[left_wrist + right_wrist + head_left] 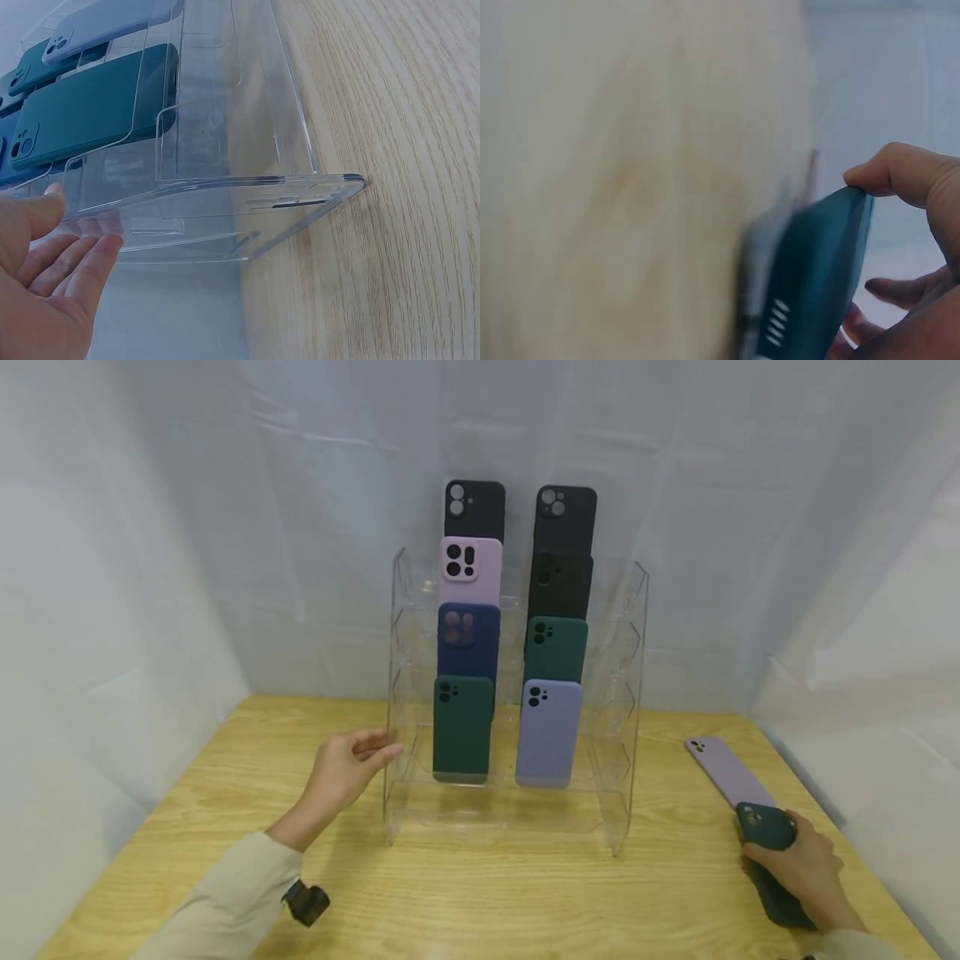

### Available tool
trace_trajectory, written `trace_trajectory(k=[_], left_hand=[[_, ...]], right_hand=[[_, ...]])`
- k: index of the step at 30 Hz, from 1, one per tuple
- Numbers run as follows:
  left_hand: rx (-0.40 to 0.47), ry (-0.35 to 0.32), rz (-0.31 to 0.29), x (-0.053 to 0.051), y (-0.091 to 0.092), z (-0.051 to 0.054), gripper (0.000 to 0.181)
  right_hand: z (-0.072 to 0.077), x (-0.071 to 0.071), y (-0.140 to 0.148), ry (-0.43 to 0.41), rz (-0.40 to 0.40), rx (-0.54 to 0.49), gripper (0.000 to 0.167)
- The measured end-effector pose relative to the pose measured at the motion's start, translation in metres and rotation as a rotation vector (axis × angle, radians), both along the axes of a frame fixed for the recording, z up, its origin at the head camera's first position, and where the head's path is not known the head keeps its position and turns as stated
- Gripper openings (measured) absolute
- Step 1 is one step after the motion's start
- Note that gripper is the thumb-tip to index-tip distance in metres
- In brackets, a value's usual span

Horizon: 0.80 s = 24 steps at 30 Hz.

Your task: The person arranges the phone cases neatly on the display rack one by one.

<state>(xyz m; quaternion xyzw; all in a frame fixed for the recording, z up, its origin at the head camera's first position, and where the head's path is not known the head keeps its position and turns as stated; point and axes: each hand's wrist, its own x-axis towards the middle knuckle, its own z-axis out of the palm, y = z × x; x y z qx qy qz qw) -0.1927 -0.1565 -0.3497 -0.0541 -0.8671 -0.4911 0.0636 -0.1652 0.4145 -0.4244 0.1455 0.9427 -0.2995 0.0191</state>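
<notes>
A clear acrylic display stand point(504, 817) holds phone cases in two columns. My left hand point(343, 772) is at its left side panel, thumb and fingers on either side of the panel's edge. Nearest to it in the stand is the front dark green phone case point(94, 105), beside a lavender phone case point(547, 735). At the table's right side my right hand point(806, 860) grips a dark green phone case point(817, 262) by its edges, thumb on one side. Part of this case is hidden by the hand. Beyond it a light purple phone case point(726, 768) lies flat.
Higher in the stand are a blue case point(468, 639), a pink case point(483, 568), another green case point(562, 647) and several black cases point(566, 518). The wooden table point(480, 893) is bounded by white cloth point(337, 527) at the back and sides.
</notes>
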Motion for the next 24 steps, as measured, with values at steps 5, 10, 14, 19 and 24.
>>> trace_trajectory(k=[5,10,14,19,24], left_hand=[[0.006,-0.003,0.003,0.0,0.0,0.0,0.047],[0.009,-0.003,0.004,0.0,0.001,0.0,0.046],[0.007,-0.002,0.003,0.0,0.001,0.0,0.046],[0.007,0.001,-0.001,0.0,0.001,0.0,0.045],[0.007,0.004,0.0,0.0,0.001,0.0,0.046]], right_hand=[[0.019,0.001,-0.028,0.109,-0.061,-0.031,0.101],[0.046,0.006,-0.058,0.188,0.017,-0.052,0.105],[0.069,0.014,-0.087,0.226,0.09,-0.049,0.108],[0.092,0.022,-0.128,0.285,0.145,-0.08,0.109],[0.105,0.026,-0.168,0.364,0.213,-0.101,0.108]])
